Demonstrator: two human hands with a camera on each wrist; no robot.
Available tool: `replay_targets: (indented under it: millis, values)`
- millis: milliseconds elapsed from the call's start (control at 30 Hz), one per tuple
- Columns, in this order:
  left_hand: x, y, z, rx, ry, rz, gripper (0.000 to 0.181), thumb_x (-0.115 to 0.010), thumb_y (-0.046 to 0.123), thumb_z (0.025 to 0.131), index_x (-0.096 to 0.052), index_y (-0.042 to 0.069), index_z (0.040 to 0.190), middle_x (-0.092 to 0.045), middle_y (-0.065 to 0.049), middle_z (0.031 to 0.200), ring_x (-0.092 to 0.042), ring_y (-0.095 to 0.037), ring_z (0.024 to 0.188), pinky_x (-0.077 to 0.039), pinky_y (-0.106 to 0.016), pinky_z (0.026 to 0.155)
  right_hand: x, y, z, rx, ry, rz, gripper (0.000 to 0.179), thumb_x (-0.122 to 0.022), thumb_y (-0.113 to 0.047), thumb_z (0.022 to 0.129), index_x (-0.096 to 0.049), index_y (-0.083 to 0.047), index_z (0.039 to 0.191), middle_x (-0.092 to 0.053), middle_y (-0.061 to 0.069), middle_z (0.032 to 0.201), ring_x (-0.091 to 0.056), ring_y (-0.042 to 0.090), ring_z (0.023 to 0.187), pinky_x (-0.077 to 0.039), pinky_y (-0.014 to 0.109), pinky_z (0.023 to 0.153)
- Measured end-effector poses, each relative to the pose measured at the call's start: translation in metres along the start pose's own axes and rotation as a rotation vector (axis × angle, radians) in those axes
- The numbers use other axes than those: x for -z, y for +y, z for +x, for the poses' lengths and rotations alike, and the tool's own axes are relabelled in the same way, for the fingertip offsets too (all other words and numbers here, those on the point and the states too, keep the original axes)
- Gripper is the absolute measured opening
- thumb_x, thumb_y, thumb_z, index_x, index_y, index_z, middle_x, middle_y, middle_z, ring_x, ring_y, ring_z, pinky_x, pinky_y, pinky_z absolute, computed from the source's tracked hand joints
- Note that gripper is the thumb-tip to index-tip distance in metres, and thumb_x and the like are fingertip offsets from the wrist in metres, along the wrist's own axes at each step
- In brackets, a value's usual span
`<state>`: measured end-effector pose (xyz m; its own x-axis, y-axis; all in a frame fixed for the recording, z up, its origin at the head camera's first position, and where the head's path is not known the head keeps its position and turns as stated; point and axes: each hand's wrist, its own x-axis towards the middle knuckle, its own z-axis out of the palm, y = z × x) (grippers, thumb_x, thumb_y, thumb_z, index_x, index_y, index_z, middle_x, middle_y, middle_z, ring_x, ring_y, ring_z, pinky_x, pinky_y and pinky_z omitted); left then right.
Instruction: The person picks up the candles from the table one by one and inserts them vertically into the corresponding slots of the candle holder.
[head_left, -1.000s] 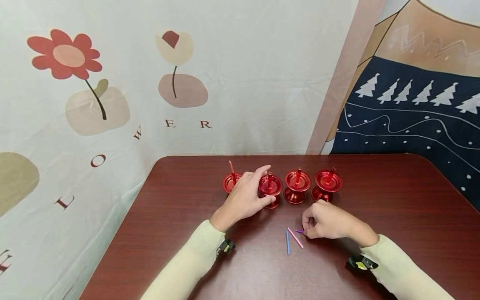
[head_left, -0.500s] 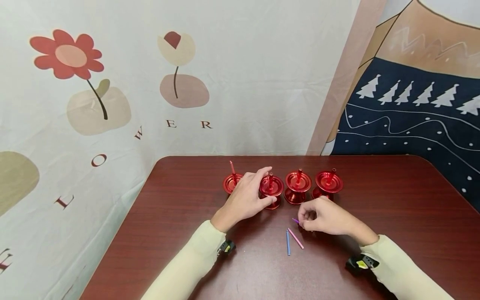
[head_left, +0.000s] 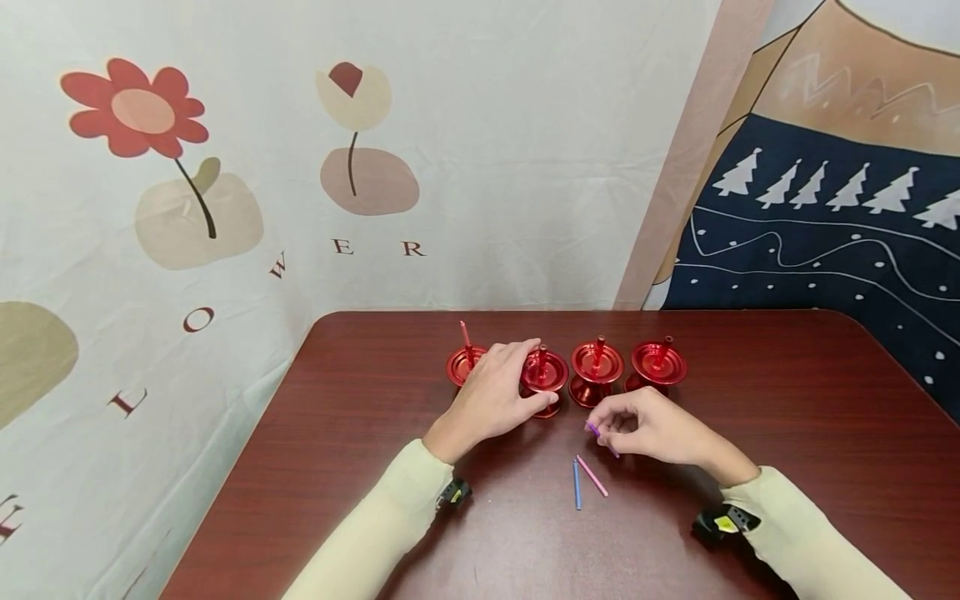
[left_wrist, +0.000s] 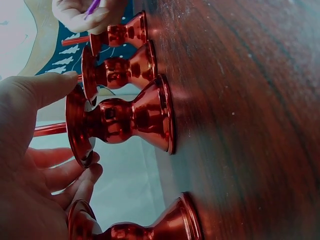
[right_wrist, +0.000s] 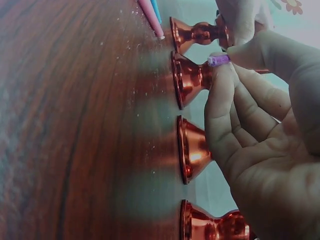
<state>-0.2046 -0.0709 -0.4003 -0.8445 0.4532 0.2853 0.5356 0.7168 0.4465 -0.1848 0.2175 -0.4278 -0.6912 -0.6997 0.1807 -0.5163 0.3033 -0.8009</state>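
Seems a quarter done: shows thin red candle [head_left: 465,334] standing in leftmost shiny red metal holder [head_left: 454,367], pinches thin purple candle [right_wrist: 219,60] above brown bench [head_left: 810,400] between right hand [head_left: 651,427] fingers, curls left hand [head_left: 489,392] fingers round candleless second holder [head_left: 550,377], leaves third holder [head_left: 588,367], fourth holder [head_left: 648,367], thin blue candle [head_left: 577,486] and thin pink candle [head_left: 593,477] unpaired.

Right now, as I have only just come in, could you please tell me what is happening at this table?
A person is working with candles and four red holders standing in a row. The left hand is around the second holder from the left, while the right hand pinches a purple candle above the table. Only the leftmost holder has a candle, a red candle, standing in it. A blue candle and a pink candle lie on the table.
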Motion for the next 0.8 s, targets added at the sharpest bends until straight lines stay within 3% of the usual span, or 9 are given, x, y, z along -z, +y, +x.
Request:
replay_targets:
  millis: [167, 400, 800]
  values:
    - [-0.001, 0.0, 0.0, -0.021, 0.006, 0.064, 0.076, -0.082, 0.046, 0.098, -0.058, -0.001, 0.153, -0.065, -0.016, 0.148, -0.058, -0.034, 0.136, -0.044, -0.047, 0.119, 0.0, -0.006, 0.001, 0.035, 0.062, -0.033, 0.015, -0.078, 0.002, 0.098, -0.079, -0.008, 0.109, -0.077, -0.007, 0.099, -0.069, 0.01, 0.084, -0.06, 0.028, 0.072]
    - [-0.005, -0.002, -0.001, -0.048, 0.052, 0.167, 0.071, -0.078, 0.053, 0.098, -0.067, 0.0, 0.144, -0.069, -0.014, 0.134, -0.06, -0.033, 0.128, -0.047, -0.045, 0.114, -0.003, -0.015, 0.004, 0.098, 0.204, -0.072, 0.016, -0.081, -0.001, 0.097, -0.079, -0.015, 0.104, -0.076, -0.009, 0.092, -0.069, 0.012, 0.084, -0.059, 0.027, 0.075]
    - [-0.006, -0.001, -0.002, -0.066, 0.085, 0.243, 0.068, -0.078, 0.056, 0.097, -0.071, 0.001, 0.137, -0.07, -0.013, 0.127, -0.063, -0.031, 0.123, -0.049, -0.043, 0.111, -0.003, -0.034, 0.03, 0.049, 0.452, -0.043, 0.016, -0.082, 0.004, 0.095, -0.079, -0.008, 0.106, -0.077, 0.0, 0.099, -0.07, 0.013, 0.086, -0.06, 0.021, 0.076]
